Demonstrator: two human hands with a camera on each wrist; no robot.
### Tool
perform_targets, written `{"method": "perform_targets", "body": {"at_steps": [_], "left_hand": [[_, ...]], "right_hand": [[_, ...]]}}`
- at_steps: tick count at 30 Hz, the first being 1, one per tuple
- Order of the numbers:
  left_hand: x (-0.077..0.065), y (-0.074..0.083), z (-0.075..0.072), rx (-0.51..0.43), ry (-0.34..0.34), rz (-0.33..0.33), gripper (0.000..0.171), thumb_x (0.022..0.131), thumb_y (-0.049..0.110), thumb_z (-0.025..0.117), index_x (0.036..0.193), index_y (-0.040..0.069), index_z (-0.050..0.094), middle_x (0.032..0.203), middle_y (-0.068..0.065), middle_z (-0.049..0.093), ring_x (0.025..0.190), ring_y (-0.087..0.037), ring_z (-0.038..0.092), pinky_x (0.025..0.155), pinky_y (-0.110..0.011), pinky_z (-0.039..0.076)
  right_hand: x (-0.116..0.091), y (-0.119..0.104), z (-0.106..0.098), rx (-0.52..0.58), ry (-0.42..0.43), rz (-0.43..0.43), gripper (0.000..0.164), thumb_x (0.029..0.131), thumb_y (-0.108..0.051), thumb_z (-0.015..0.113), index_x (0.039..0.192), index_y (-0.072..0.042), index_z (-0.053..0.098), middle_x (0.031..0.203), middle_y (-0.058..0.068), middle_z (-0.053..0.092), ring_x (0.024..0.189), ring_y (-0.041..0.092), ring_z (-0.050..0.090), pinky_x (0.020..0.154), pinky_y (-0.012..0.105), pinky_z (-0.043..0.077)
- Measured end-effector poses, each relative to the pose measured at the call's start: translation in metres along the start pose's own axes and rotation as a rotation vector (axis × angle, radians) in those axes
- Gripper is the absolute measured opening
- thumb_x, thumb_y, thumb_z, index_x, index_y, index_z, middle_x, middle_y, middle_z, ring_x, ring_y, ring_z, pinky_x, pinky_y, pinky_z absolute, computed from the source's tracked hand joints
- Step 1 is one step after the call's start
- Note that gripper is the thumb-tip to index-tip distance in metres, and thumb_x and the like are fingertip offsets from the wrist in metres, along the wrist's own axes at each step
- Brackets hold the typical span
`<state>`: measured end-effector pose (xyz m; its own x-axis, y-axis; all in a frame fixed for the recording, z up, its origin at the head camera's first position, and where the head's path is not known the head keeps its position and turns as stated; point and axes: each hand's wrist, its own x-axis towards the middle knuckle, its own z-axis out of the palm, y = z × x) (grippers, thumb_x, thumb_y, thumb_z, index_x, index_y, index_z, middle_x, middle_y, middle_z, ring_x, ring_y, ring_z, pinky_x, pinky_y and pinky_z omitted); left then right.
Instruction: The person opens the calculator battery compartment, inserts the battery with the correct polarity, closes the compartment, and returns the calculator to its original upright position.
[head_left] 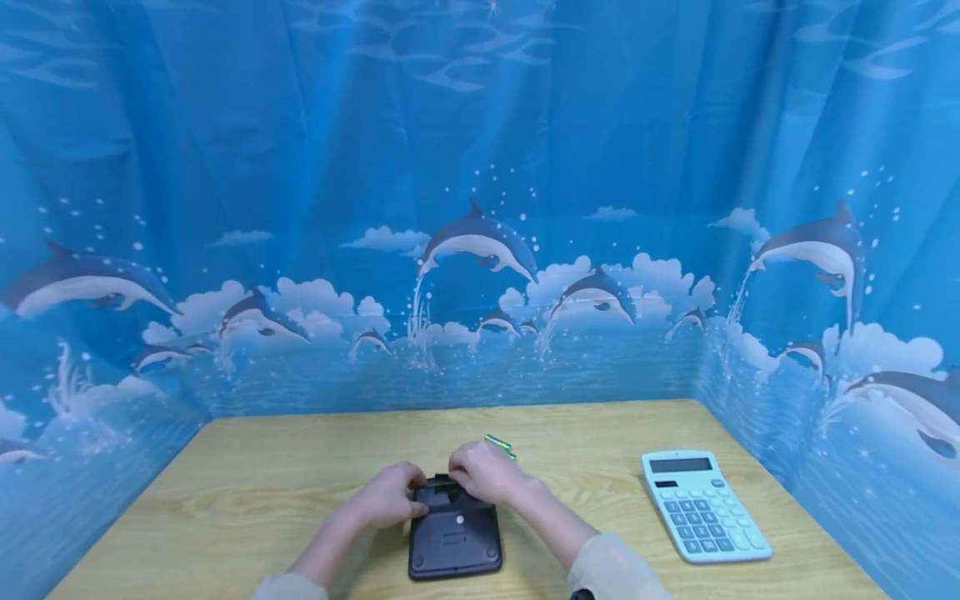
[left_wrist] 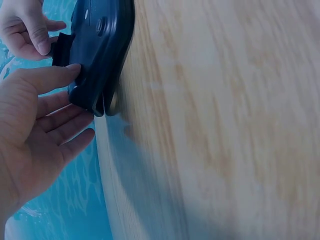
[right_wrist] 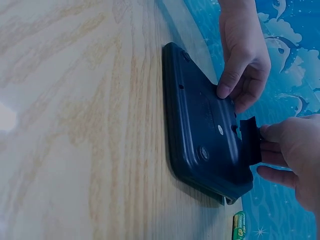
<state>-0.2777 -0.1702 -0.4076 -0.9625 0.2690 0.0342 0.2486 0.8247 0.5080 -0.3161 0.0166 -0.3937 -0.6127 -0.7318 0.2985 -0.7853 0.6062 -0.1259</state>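
A black calculator (head_left: 456, 546) lies face down on the wooden table, its back with small round feet turned up. My left hand (head_left: 386, 497) grips it by the far left edge, thumb on the back and fingers beneath, as the left wrist view shows. At the far edge, my right hand (head_left: 487, 471) pinches a small black battery cover (right_wrist: 251, 141) between thumb and fingers. The cover stands tilted up at the battery compartment (head_left: 446, 493), which is partly hidden by the hands. Just beyond the right hand lie green batteries (head_left: 498, 445).
A light blue calculator (head_left: 705, 508) lies face up on the right side of the wooden table (head_left: 247, 483). A blue curtain (head_left: 480, 167) printed with dolphins stands around the table's back and sides.
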Motion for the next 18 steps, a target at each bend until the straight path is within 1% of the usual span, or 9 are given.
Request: {"method": "perform_targets", "body": {"at_steps": [5,9,13,18], "left_hand": [[0.000,-0.001,0.000,0.007,0.012,0.024,0.028,0.071,0.012,0.077,0.093,0.001,0.063,0.091,-0.007,0.058,0.086,-0.025,0.055,0.081,-0.046,0.048],[-0.002,0.000,-0.001,0.020,0.023,0.038,0.027,0.071,0.012,0.076,0.092,0.001,0.063,0.090,-0.007,0.057,0.085,-0.024,0.055,0.080,-0.046,0.048],[-0.003,0.001,0.000,0.020,0.032,0.055,0.027,0.070,0.011,0.076,0.091,0.001,0.062,0.089,-0.007,0.057,0.084,-0.024,0.055,0.080,-0.046,0.048],[-0.003,0.002,0.002,0.022,0.026,0.040,0.029,0.070,0.012,0.076,0.093,0.001,0.062,0.091,-0.007,0.057,0.086,-0.025,0.055,0.082,-0.047,0.048]], "right_hand": [[0.000,0.002,-0.003,-0.001,0.021,0.008,0.006,0.087,-0.017,0.064,0.084,-0.017,0.069,0.078,-0.009,0.062,0.073,0.003,0.057,0.064,0.016,0.047],[-0.002,0.005,-0.005,0.021,0.036,0.018,0.006,0.087,-0.017,0.064,0.084,-0.017,0.069,0.078,-0.009,0.063,0.073,0.004,0.057,0.066,0.018,0.048],[-0.006,0.011,-0.005,0.050,0.081,0.036,0.006,0.086,-0.016,0.065,0.082,-0.015,0.069,0.077,-0.008,0.064,0.072,0.005,0.059,0.067,0.019,0.049],[-0.011,0.017,-0.006,0.086,0.115,0.044,0.006,0.085,-0.015,0.065,0.081,-0.012,0.069,0.077,-0.005,0.066,0.072,0.007,0.060,0.067,0.020,0.050]]}}
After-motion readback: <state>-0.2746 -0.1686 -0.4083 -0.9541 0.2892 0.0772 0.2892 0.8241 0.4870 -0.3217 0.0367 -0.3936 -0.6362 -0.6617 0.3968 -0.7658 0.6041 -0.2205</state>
